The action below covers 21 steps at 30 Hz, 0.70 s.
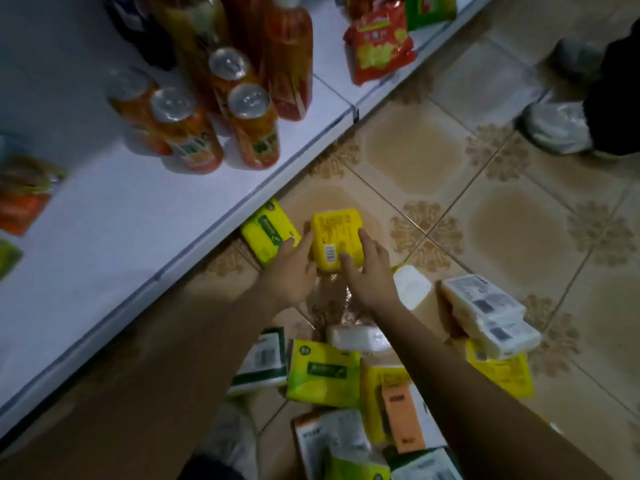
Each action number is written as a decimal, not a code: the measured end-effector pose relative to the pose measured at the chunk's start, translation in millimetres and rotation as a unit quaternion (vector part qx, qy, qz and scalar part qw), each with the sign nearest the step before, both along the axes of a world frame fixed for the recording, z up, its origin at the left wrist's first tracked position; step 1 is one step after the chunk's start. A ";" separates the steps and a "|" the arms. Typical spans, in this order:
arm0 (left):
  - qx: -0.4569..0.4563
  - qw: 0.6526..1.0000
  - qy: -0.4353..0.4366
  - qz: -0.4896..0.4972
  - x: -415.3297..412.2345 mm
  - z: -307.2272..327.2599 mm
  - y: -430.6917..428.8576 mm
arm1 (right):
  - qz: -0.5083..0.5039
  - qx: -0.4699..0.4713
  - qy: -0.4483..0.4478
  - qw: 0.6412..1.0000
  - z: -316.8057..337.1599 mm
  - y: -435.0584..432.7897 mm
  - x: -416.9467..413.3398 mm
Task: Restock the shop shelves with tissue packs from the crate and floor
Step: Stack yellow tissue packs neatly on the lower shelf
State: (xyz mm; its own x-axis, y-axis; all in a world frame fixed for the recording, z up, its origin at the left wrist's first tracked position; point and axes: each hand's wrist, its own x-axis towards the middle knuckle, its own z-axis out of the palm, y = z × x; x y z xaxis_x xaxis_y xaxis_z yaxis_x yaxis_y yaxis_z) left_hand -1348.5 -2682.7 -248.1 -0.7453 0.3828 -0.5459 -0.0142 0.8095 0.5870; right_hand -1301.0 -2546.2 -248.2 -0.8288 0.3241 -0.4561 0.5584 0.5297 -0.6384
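item: yellow tissue pack [336,239], barcode side up, held low over the tiled floor [485,209] just in front of the white shelf [138,216]. left hand [291,268] took its left edge, right hand [372,271] its right and near edge; fingers [364,237] of both closed on the pack, a two-sided hold likely meant to keep the soft wrapper square for placing.

adjacent: second yellow-green pack [268,230], lying partly under the shelf lip, just beside the left hand; whether touching could not be told.

stock remaining: loose heap of packs [323,372] on the floor beneath the forearms, with white packs [488,311] stacked to the right, probably dropped near for short reaches. crate not clearly made out.

shelf contents: orange drink cans [194,133], bottles [287,64], red snack bag [379,43]; bare space toward the front edge.

other: a second person's shoes [554,128] at upper right.

status, judged: restocking early, most packs unshelved.
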 end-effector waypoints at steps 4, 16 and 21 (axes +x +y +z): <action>0.058 0.993 -0.052 0.087 -24.9 -76.5 29.8 | -0.027 -0.003 -0.062 0.998 -60.2 18.3 -30.8; 0.242 0.857 -0.240 0.388 39.0 43.2 31.9 | -0.093 -0.040 0.014 0.995 51.4 -8.5 18.7; 0.273 0.863 -0.160 0.394 101.7 186.6 -17.6 | -0.062 -0.087 0.093 0.990 185.5 -39.8 88.3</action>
